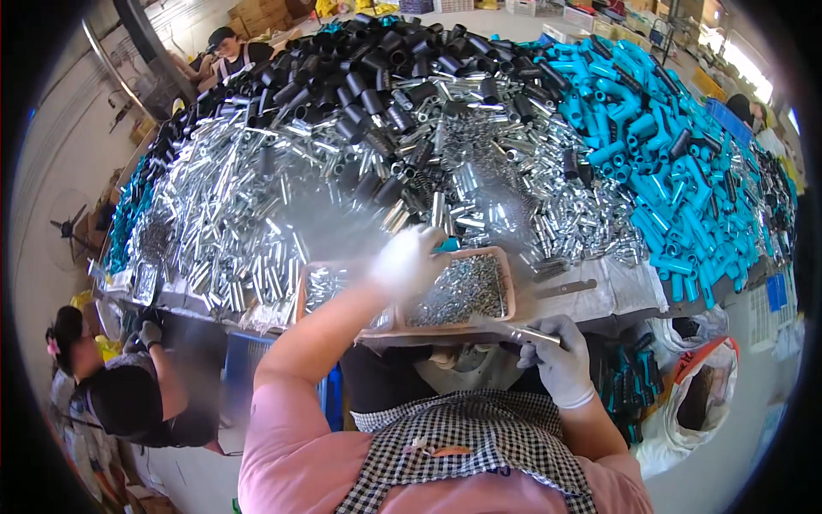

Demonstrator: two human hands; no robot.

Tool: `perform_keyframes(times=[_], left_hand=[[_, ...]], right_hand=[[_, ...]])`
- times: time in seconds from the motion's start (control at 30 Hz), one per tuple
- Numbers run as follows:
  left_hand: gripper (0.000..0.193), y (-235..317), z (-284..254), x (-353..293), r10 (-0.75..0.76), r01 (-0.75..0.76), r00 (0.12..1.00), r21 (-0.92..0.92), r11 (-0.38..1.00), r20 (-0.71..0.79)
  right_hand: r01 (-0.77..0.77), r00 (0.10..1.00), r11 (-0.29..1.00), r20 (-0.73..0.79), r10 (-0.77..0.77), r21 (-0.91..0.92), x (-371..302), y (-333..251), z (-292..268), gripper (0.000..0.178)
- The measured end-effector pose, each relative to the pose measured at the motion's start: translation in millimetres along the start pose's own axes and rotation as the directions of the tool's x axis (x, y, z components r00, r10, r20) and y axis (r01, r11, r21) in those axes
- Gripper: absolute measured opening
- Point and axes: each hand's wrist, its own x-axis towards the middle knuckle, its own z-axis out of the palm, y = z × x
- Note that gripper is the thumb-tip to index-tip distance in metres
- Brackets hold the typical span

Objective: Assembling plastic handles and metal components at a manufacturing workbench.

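Observation:
My left hand (409, 259), in a white glove, is over the shallow pinkish tray (511, 295) and partly smeared by motion. Its fingers look curled; what they hold, if anything, cannot be made out. A small teal piece (448, 245) shows beside the fingertips. The tray is full of small metal parts (462, 291), with clear plastic at its left part. To the right, just off the table's near edge, my gloved right hand (567, 360) is closed around a silver metal tube (538, 335). The tube's left end is blurred.
A big heap covers the table: black sleeves (372, 98), silver tubes (248, 188), springs (479, 154) and teal handles (638, 128). A flat metal strip (567, 289) lies right of the tray. White sacks (693, 411) stand at lower right. Co-workers sit at left (128, 398) and far left (231, 53).

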Motion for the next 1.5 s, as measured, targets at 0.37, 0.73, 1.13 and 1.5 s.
perform_keyframes(times=[0.37,0.73,1.13,1.5], left_hand=[[0.042,-29.2,45.1,126.5,0.172,-0.212,0.977,0.463,0.861,0.127],[0.022,-20.7,17.7,85.5,-0.029,-0.051,0.939,-0.223,0.973,-0.342],[0.039,64.5,6.4,-107.8,0.380,-0.355,0.862,-0.134,0.925,0.336],[0.043,63.0,24.7,-155.0,0.177,0.008,0.903,-0.426,0.905,0.392]], right_hand=[[-0.425,0.905,0.904,-0.022,0.426,0.042,-8.2,-15.7,-13.2,0.033],[-0.350,0.936,0.932,0.016,0.353,-0.096,-21.3,-2.4,-9.0,0.023],[0.672,0.739,0.233,0.617,-0.270,-0.703,-27.4,-5.1,-6.9,0.023],[0.859,0.511,0.061,0.845,-0.160,-0.508,-12.3,35.7,26.2,0.047]])
